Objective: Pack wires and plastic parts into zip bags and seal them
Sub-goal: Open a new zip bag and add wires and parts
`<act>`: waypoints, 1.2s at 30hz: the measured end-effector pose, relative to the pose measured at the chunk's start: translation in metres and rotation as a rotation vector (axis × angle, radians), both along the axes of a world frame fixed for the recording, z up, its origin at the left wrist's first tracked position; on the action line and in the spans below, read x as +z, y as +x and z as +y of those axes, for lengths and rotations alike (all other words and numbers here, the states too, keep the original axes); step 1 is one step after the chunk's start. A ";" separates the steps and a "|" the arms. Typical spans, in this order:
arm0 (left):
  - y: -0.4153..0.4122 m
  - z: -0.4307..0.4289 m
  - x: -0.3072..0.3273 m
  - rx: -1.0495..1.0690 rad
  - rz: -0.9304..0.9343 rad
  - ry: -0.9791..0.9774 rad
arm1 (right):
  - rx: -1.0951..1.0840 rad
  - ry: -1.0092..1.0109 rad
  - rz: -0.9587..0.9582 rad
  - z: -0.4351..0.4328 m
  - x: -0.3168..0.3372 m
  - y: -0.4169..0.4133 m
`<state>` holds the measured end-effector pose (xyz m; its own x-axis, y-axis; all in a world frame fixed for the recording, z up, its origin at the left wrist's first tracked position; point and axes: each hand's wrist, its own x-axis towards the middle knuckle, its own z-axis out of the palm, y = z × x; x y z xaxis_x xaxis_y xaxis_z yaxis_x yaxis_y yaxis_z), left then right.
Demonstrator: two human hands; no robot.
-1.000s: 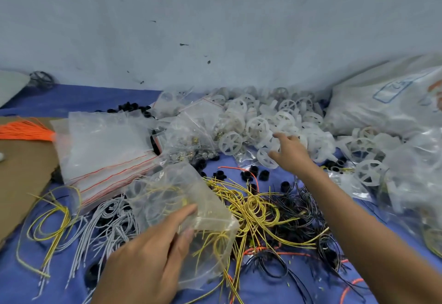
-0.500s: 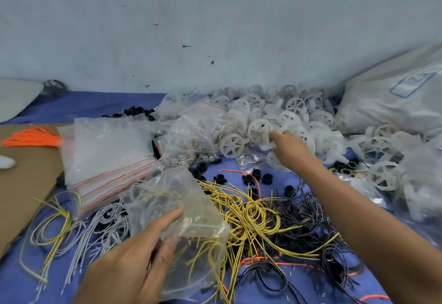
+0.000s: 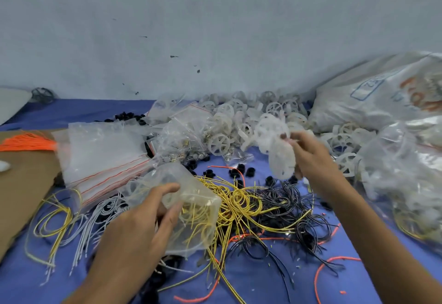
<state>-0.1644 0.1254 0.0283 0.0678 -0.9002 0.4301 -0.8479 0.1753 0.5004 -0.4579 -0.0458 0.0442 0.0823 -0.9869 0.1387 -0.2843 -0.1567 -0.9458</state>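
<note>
Left hand [image 3: 138,232] grips a zip bag [image 3: 201,198] already holding yellow wires [image 3: 193,220]; right hand [image 3: 315,162] pinches white plastic wheels [image 3: 275,136], not yet bagged; sealing apparently remains.

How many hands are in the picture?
2. The left hand grips a clear bag with yellow wires at the front; the right hand holds white plastic wheels above the black wires, right of centre.

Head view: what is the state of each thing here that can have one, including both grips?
Left grip, holds the zip bag.
Zip bag, partly filled with yellow wire, looks unsealed.
Right grip, holds the white plastic wheels.
White plastic wheels, held above the cloth, blurred.
Spare zip bags, stacked flat, empty.
Loose yellow wires, tangled on the cloth.
Black wires, tangled, unpacked.
</note>
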 end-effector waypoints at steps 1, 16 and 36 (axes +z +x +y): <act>-0.001 0.000 -0.001 0.013 0.003 -0.025 | 0.055 0.085 -0.080 0.022 -0.005 0.000; -0.008 0.010 -0.022 0.006 -0.193 -0.158 | 0.287 0.429 -0.228 0.148 -0.062 0.085; 0.007 0.007 -0.021 -0.069 -0.175 -0.124 | 0.270 0.195 -0.081 0.140 -0.064 0.161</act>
<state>-0.1573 0.1325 0.0076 -0.0772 -0.8395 0.5379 -0.9039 0.2866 0.3176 -0.2966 0.0944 -0.0198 0.3407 -0.9396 -0.0340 -0.1800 -0.0297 -0.9832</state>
